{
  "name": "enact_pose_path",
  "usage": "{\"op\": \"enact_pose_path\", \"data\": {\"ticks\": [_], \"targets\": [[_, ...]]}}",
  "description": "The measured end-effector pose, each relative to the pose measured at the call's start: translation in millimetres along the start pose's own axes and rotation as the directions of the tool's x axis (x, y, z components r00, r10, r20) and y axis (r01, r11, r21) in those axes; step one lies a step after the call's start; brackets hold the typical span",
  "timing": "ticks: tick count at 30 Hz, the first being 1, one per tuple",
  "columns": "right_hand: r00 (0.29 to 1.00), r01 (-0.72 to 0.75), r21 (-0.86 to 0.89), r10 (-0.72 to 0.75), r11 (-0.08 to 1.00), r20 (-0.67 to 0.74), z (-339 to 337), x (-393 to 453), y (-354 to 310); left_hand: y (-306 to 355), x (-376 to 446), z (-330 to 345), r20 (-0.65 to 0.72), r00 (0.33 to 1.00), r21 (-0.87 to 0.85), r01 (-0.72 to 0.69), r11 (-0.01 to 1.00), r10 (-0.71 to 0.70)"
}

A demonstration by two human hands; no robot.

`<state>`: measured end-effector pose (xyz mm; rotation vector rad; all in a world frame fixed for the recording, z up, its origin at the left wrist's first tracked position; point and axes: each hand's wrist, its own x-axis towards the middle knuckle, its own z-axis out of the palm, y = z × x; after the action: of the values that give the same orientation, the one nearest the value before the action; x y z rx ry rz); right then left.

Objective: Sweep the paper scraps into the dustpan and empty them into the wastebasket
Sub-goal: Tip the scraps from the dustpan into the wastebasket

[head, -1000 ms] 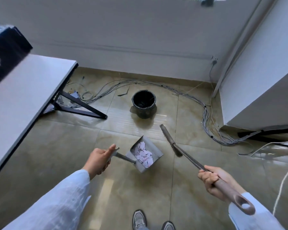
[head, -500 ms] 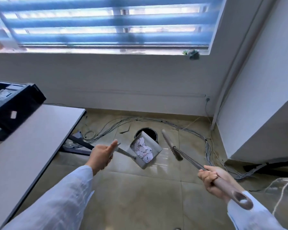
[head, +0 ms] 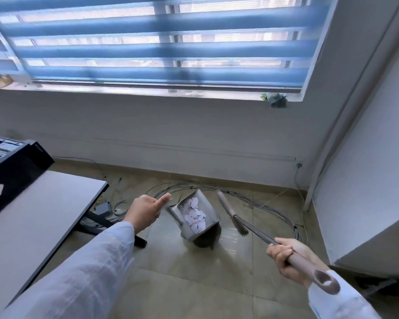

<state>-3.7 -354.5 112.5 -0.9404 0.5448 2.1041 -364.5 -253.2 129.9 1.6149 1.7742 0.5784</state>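
My left hand (head: 145, 211) grips the handle of a grey dustpan (head: 211, 214), which hangs tilted in the air with white and pink paper scraps (head: 196, 214) piled inside. Right below and behind the dustpan stands the dark wastebasket (head: 206, 239), mostly hidden by it. My right hand (head: 286, 255) holds the long handle of a beige broom (head: 230, 211). The broom head is raised off the floor to the right of the dustpan.
A white desk (head: 44, 215) with black legs stands at the left, with a black computer case (head: 12, 160) on it. Grey cables (head: 274, 212) loop across the tiled floor by the wall. A white cabinet (head: 366, 192) stands at the right. Blue blinds cover the window above.
The dustpan has moved forward over the wastebasket and tilted more. My head has lifted, so the window fills the top of the view. The broom stays raised at the right.
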Motion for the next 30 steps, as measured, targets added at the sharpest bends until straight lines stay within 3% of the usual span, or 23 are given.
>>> {"op": "enact_pose_path", "data": {"ticks": [6,10,20,23,30], "targets": [[0.999,-0.017,-0.006,0.017,1.000,-0.032,23.3,16.6,-27.1,18.9,38.5,6.4,0.020,0.999,0.159,-0.038,0.986,0.035],[0.998,-0.008,0.009,0.008,1.000,-0.057,35.0,29.2,-33.1,24.4,58.9,8.2,0.102,0.993,0.289,-0.093,0.953,0.066],[0.998,-0.005,0.074,0.010,0.997,-0.068,45.0,51.0,-39.9,30.5,90.0,16.0,0.259,0.958,0.601,-0.261,0.755,0.125],[0.997,0.008,0.074,-0.003,0.997,-0.074,47.0,53.8,-40.7,29.1,91.6,21.8,0.286,0.948,0.646,-0.299,0.702,0.141],[0.997,0.020,0.066,-0.014,0.998,-0.082,51.7,57.3,-40.0,27.3,98.8,23.2,0.301,0.944,0.645,-0.308,0.699,0.138]]}}
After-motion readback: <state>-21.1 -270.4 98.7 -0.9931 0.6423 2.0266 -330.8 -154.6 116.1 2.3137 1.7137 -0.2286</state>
